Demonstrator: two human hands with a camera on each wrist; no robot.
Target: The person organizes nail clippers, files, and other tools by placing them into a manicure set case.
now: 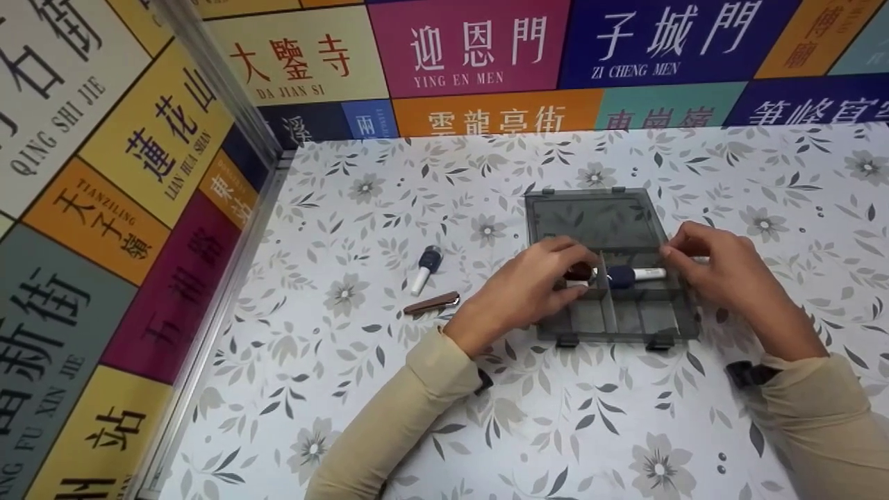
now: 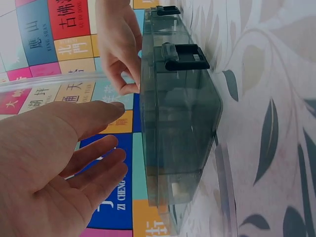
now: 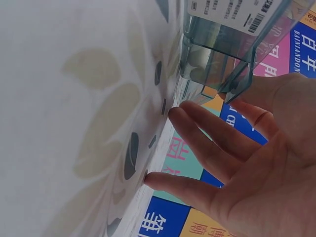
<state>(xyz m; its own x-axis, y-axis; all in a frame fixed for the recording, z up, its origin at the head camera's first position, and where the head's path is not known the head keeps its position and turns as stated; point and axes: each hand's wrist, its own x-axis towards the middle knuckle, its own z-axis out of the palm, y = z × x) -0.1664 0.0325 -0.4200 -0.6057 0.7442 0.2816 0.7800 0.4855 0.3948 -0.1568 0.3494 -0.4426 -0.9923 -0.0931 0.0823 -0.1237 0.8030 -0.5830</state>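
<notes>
We log the blue bottle [image 1: 625, 277] in a compartment of the gray box [image 1: 590, 221], long axis left-right between both hands, white cap just beside the right hand [image 1: 726, 274], which pinches the box's right rim. Left hand [image 1: 528, 283] arches over a dark red item [image 1: 578, 269], fingers apart, grasping nothing.

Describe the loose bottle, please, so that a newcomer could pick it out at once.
On the flowered table, find the open grey box. In the head view, the bottle lies left of it, beside a brown tool. It is dark blue and white, unlike the tool, and outside the box, unlike its lookalike inside.
</notes>
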